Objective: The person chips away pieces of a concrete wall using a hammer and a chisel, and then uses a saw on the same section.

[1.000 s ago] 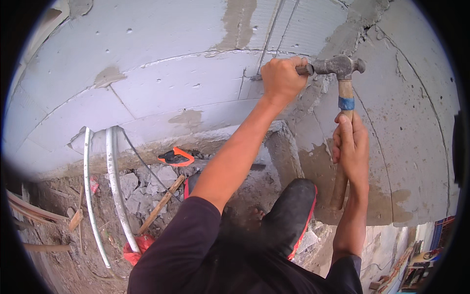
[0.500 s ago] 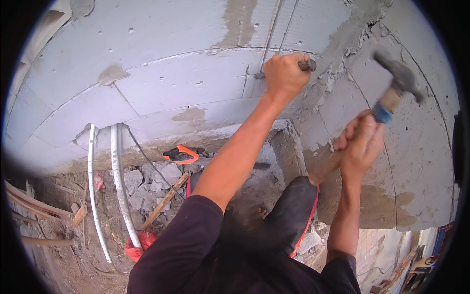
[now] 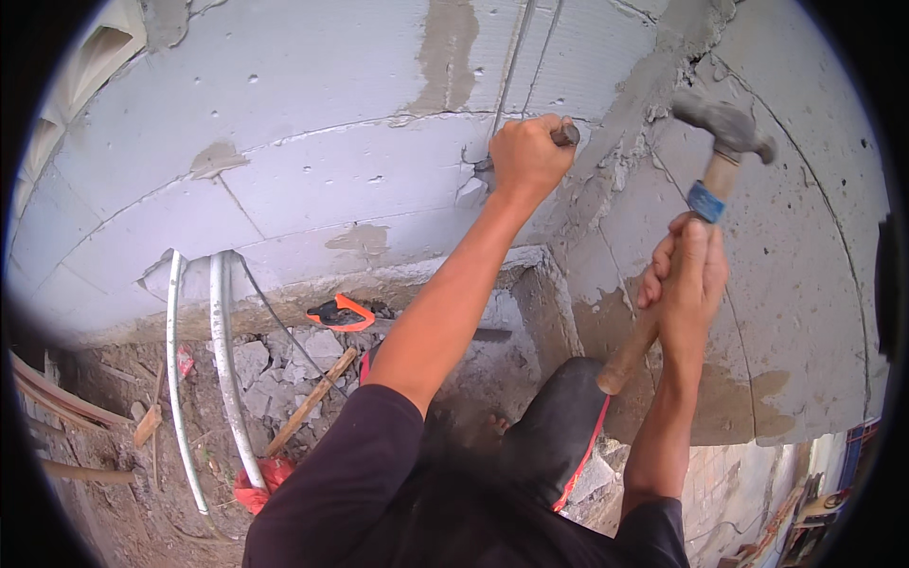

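My left hand (image 3: 526, 161) is closed round a metal chisel (image 3: 566, 134). Its blunt end sticks out to the right of the fist, and its other end meets the pale block wall (image 3: 322, 156) on the left, beside a freshly chipped hollow. In my right hand (image 3: 689, 275) is a hammer (image 3: 721, 180) with a wooden handle and a band of blue tape below its head. The dark hammer head, slightly blurred, is raised to the right of the chisel and apart from it. My fingers wrap the handle around its middle.
Two white conduits (image 3: 220, 331) and a dark cable come out of the wall's foot at the left. An orange-handled saw (image 3: 343, 312) lies beyond broken rubble (image 3: 317, 341) and a wooden stick (image 3: 308, 407). A second wall (image 3: 786, 275) stands close on the right.
The hammer has swung left, nearer the chisel. My left hand and the chisel sit slightly further left in view, and a bright chipped patch now shows beside the chisel's working end.
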Demonstrator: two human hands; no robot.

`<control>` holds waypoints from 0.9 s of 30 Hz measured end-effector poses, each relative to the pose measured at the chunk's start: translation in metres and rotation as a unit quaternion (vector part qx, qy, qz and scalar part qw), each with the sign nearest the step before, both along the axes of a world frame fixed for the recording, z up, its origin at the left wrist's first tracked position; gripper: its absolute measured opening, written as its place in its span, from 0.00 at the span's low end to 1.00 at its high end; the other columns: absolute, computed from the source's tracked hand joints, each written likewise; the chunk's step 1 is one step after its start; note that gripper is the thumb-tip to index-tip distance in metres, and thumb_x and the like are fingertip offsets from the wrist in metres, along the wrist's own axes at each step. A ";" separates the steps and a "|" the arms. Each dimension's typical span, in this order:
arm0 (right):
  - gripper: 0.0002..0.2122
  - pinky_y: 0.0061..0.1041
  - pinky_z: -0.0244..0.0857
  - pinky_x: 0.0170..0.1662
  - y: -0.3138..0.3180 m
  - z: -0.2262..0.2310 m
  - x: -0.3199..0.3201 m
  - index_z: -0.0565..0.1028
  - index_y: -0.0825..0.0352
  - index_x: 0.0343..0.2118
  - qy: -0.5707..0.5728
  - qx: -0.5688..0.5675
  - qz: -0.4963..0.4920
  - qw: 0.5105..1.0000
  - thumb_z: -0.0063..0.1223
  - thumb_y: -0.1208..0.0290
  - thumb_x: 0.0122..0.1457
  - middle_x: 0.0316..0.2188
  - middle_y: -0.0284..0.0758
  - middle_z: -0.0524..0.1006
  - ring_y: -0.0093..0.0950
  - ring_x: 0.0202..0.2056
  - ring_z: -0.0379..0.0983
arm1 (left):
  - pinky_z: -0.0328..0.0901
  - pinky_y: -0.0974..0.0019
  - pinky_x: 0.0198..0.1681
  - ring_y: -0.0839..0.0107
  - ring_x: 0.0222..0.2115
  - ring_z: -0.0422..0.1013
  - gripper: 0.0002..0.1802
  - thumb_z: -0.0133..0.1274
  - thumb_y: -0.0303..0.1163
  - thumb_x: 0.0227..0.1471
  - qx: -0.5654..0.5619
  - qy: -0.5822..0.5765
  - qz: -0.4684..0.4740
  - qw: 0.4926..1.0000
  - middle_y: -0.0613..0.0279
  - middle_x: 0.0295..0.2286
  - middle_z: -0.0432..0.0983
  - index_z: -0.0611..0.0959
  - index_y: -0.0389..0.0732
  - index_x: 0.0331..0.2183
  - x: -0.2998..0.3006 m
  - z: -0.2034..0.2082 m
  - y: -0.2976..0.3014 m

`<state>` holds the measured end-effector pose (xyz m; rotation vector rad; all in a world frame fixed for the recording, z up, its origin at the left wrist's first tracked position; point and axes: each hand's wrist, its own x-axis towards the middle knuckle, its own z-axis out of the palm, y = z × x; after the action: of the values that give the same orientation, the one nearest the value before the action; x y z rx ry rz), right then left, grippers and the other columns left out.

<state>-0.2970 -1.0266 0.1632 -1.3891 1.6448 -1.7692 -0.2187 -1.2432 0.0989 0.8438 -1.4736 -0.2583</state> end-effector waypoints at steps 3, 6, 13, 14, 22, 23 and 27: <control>0.14 0.20 0.58 0.18 0.004 -0.006 0.004 0.66 0.68 0.41 -0.047 -0.081 -0.025 0.995 0.37 0.59 0.72 0.19 0.29 0.62 0.18 0.15 0.59 | 0.65 0.55 0.21 0.54 0.16 0.72 0.19 0.62 0.42 0.48 -0.007 -0.028 -0.029 0.999 0.56 0.13 0.74 0.79 0.42 0.15 0.000 -0.004 0.012; 0.14 0.20 0.58 0.17 0.021 -0.022 -0.011 0.66 0.68 0.43 -0.067 -0.019 -0.002 0.998 0.37 0.60 0.72 0.20 0.29 0.62 0.17 0.15 0.59 | 0.63 0.57 0.19 0.57 0.15 0.70 0.20 0.63 0.41 0.47 -0.055 -0.089 -0.083 0.991 0.58 0.11 0.71 0.75 0.42 0.14 0.003 -0.019 0.043; 0.16 0.21 0.59 0.16 0.055 -0.022 -0.008 0.65 0.70 0.49 -0.103 0.015 -0.012 0.994 0.39 0.60 0.72 0.21 0.30 0.64 0.17 0.14 0.59 | 0.62 0.58 0.19 0.60 0.14 0.68 0.21 0.64 0.37 0.46 -0.189 -0.051 -0.116 0.974 0.63 0.11 0.67 0.70 0.45 0.13 -0.007 -0.018 0.056; 0.17 0.21 0.59 0.16 0.055 -0.017 -0.004 0.65 0.70 0.50 -0.101 -0.007 -0.007 0.995 0.39 0.59 0.72 0.21 0.30 0.64 0.18 0.14 0.59 | 0.61 0.58 0.19 0.61 0.14 0.67 0.21 0.64 0.36 0.46 -0.210 -0.045 -0.106 0.971 0.63 0.10 0.66 0.70 0.45 0.13 -0.008 -0.011 0.050; 0.19 0.24 0.66 0.23 0.103 -0.089 -0.007 0.64 0.73 0.50 -0.080 0.084 0.016 0.993 0.41 0.58 0.71 0.21 0.34 0.67 0.22 0.19 0.66 | 0.59 0.60 0.19 0.63 0.14 0.65 0.18 0.65 0.33 0.44 -0.245 0.020 -0.068 0.967 0.64 0.11 0.66 0.72 0.45 0.15 -0.021 -0.008 0.034; 0.19 0.25 0.67 0.24 0.102 -0.081 -0.004 0.64 0.73 0.50 -0.059 0.080 0.012 0.995 0.41 0.59 0.70 0.21 0.34 0.67 0.22 0.19 0.66 | 0.59 0.62 0.18 0.64 0.13 0.64 0.17 0.66 0.32 0.42 -0.251 0.027 -0.058 0.966 0.65 0.10 0.65 0.73 0.45 0.14 -0.020 -0.008 0.034; 0.17 0.27 0.67 0.24 0.101 -0.058 0.013 0.64 0.73 0.50 -0.087 -0.031 0.026 0.995 0.40 0.63 0.70 0.22 0.36 0.67 0.24 0.19 0.66 | 0.58 0.61 0.18 0.63 0.13 0.64 0.18 0.65 0.31 0.42 -0.229 0.034 -0.046 0.972 0.65 0.10 0.64 0.72 0.45 0.14 -0.015 -0.009 0.037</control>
<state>-0.2841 -0.9256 0.1048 -1.2517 1.4639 -1.8680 -0.2338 -1.2063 0.0902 0.3899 -1.4325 -0.0100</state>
